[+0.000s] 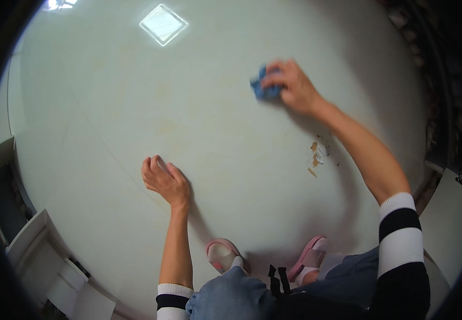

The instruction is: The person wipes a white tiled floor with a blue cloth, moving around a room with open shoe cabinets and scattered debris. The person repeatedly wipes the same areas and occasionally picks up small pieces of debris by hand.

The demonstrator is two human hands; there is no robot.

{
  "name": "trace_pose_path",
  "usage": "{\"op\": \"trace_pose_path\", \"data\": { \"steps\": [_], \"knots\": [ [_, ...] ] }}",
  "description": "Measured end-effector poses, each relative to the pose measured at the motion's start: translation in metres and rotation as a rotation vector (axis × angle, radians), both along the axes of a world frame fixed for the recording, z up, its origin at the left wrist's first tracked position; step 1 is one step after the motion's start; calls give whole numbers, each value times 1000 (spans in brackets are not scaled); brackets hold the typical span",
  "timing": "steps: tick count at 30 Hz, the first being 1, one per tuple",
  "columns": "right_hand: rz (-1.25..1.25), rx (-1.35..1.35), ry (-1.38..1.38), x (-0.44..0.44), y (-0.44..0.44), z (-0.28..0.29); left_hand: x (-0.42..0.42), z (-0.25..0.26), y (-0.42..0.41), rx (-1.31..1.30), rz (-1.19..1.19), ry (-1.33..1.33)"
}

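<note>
My right hand grips a crumpled blue cloth over the pale glossy floor; both are slightly blurred. Whether the cloth presses on the floor beneath it is hard to tell. Nearer to me and below my right forearm lies a small patch of debris, with white and brown flakes and dark crumbs. My left hand hovers or rests to the left, fingers loosely curled and thumb apart, with nothing visible in it.
My feet in pink slippers stand at the bottom, below bent knees in blue denim. White furniture with open compartments lines the left edge. Dark clutter and a white panel border the right. A diamond-shaped light reflection shines at the top.
</note>
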State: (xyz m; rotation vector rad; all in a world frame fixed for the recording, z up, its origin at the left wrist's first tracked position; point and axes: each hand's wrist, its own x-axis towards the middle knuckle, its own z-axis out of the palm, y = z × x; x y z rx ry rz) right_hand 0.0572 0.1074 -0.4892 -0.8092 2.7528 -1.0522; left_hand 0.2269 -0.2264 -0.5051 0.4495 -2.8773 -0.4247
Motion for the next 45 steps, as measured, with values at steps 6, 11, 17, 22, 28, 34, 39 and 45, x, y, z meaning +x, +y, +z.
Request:
{"op": "trace_pose_path", "data": {
  "steps": [6,11,17,22,28,34,39,45],
  "knots": [
    [-4,-155,-471,67,62,46,-2,6,1,-6,5,-18],
    [-551,63,-24,-28,225,35,0,-4,7,-61,13,-44],
    [-887,541,358,-47,250,-38,-4,-7,16,-50,20,-19],
    [-409,23,-42,72,139,-3,1,-3,10,-100,40,-35],
    [-862,-207,-161,23,190,20,2,-7,5,-81,29,-41],
    [-1215,737,192,-81,251,-36,-2,-12,11,-90,8,-28],
    [-840,364,220,-109,114,-43,0,-5,7,-105,27,-38],
    [-357,11,91,-42,20,-17,3,-3,7,-76,10,-32]
  ]
}}
